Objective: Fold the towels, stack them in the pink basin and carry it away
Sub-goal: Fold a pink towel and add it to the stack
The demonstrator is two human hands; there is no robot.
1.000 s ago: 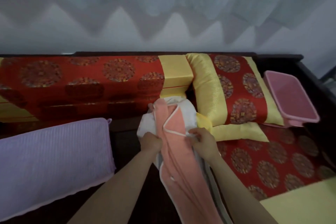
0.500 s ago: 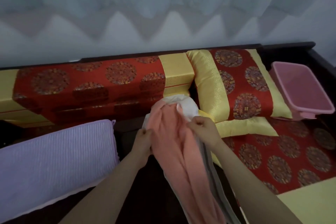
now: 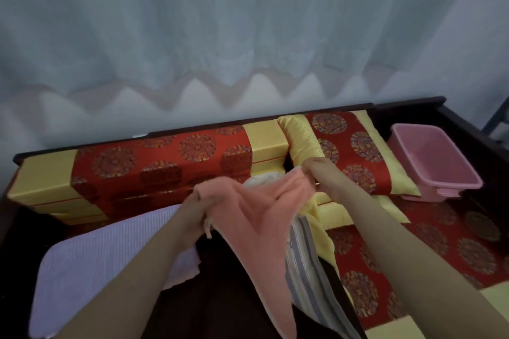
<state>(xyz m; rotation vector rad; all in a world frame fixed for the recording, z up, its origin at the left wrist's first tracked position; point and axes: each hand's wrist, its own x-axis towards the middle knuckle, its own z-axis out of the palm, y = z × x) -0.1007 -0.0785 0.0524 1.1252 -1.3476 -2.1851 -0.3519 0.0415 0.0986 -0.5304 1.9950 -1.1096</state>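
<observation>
Holding the salmon towel (image 3: 259,217) by its upper edge, both hands were raised over the dark bench (image 3: 220,297).

Left hand (image 3: 197,210): fingers curled round one bunched corner, gripping it.

Right hand (image 3: 316,170): thumb and fingers pinched the opposite corner, farther back and higher in view.

The towel's edge sagged in a shallow V between the two grips. The rest hung down toward the bottom of the view.

Under the salmon towel lay a striped towel (image 3: 305,278) with grey and pale bands. A yellow cloth (image 3: 319,217) lay just beside it on the right. A white cloth (image 3: 261,180) showed behind the sagging edge.

A lilac ribbed towel (image 3: 104,264) lay flat at left, partly beneath the left forearm.

The pink basin (image 3: 432,162) sat at far right, well apart from both hands, with its opening toward the camera. It sat beside a red-and-gold pillow (image 3: 349,146).

A long red-and-gold bolster (image 3: 165,168) ran along the back of the bench. A pale curtain (image 3: 248,36) hung behind it.
</observation>
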